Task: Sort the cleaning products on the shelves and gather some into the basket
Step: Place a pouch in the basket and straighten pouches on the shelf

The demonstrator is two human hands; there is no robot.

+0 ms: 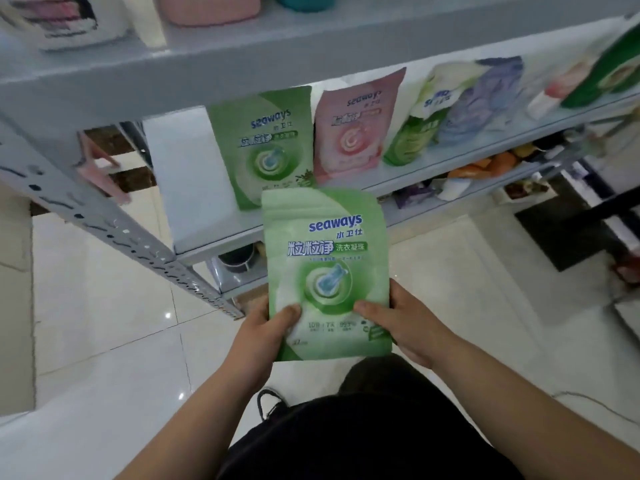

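Note:
I hold a green Seaways laundry pouch (325, 258) upright in front of the shelf, its front toward me. My left hand (266, 327) grips its lower left corner, thumb on the front. My right hand (398, 323) grips the lower right corner the same way. On the middle shelf (194, 216) just behind it stands a matching green pouch (263, 147), then a pink pouch (353, 123), a green-and-white pouch (419, 123) and a purple pouch (481, 102) further right. No basket for gathering is in sight.
A perforated grey shelf post (114, 230) slants across the left. The upper shelf carries a pink woven basket (207, 8) and a white one (59, 19). Lower shelves hold orange packs (491, 164). A dark mat (568, 230) lies on the glossy tiled floor.

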